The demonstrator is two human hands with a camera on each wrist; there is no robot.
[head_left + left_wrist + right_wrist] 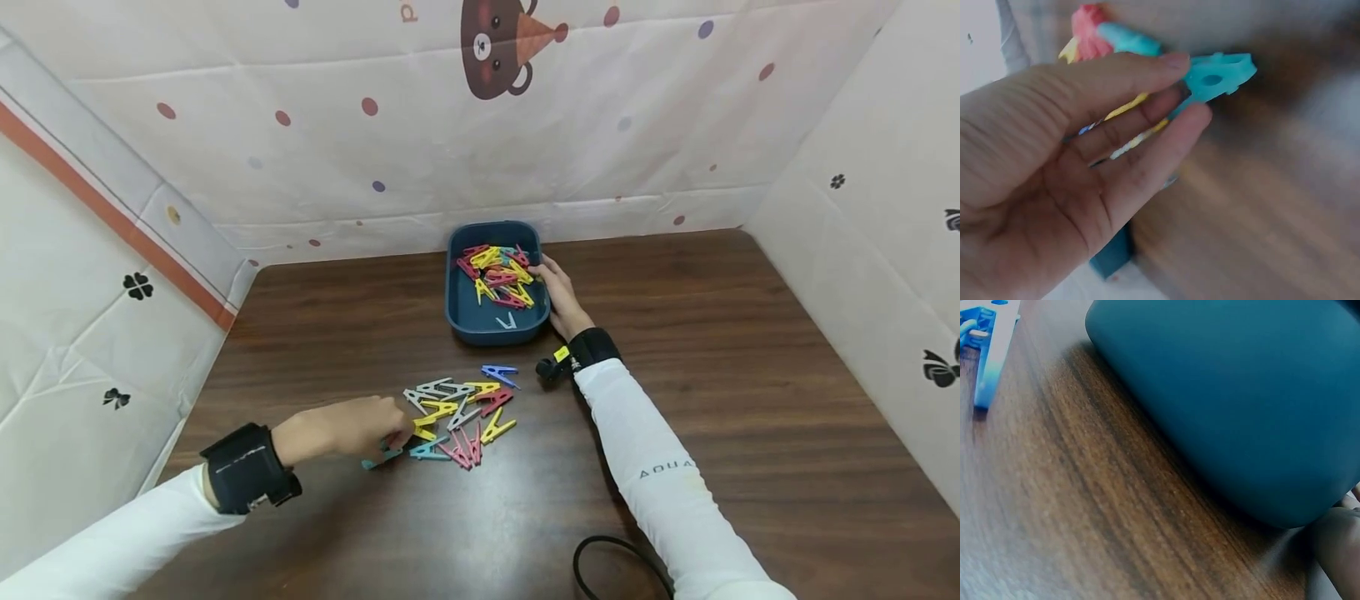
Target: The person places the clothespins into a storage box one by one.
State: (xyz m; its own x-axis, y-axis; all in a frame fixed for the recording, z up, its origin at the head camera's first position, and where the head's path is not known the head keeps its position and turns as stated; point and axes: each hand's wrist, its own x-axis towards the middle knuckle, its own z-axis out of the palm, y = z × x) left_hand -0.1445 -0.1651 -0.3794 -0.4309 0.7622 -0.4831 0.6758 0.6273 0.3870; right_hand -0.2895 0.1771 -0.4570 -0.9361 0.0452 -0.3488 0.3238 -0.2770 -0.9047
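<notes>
My left hand (366,427) is at the left side of a loose pile of clothespins, pinching a teal clothespin (1225,78) between thumb and fingertips. Grey, yellow, red, pink and teal pins make up the pile, with a yellow clothespin (497,428) at its right and a blue clothespin (498,374) at its far edge. Behind the pile stands a dark blue plastic basin (491,337), holding a heap of red, yellow and teal clothespins and one pale pin (507,322) nearer its front. My right hand (561,298) grips the basin by its right side, fingertips at the rim.
Everything rests on a dark wooden table (712,400), with a patterned white sheet (360,167) hanging behind and at both sides. A black cable (600,540) loops near the front, beside the right sleeve.
</notes>
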